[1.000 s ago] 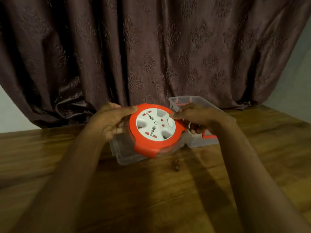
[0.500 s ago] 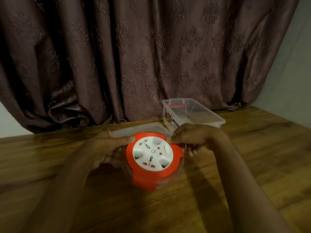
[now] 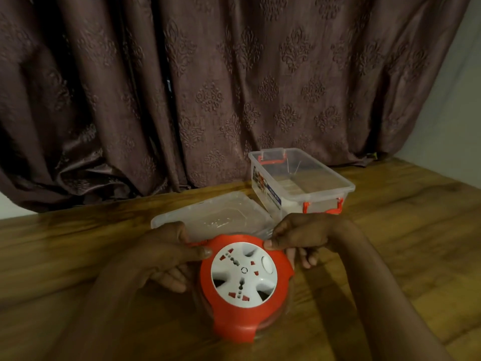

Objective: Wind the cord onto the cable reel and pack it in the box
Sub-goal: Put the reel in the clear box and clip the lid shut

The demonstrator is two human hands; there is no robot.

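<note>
The round cable reel (image 3: 244, 285), red-rimmed with a white socket face, sits low over the wooden table (image 3: 78, 251), held between both hands. My left hand (image 3: 166, 254) grips its left edge, thumb on top and fingers curled underneath. My right hand (image 3: 299, 235) grips the upper right edge the same way. No loose cord shows. The clear plastic box (image 3: 302, 175) with red clips stands open behind my right hand. Its clear lid (image 3: 216, 214) lies flat on the table just behind the reel.
A dark patterned curtain (image 3: 208, 87) hangs along the table's far edge. A pale wall (image 3: 453, 100) shows at the right. Bare wood stretches left and right of my arms.
The reel has come down and toward me, away from the box and lid. Both hands keep the same grip on its edges. The box and lid now show in full behind it.
</note>
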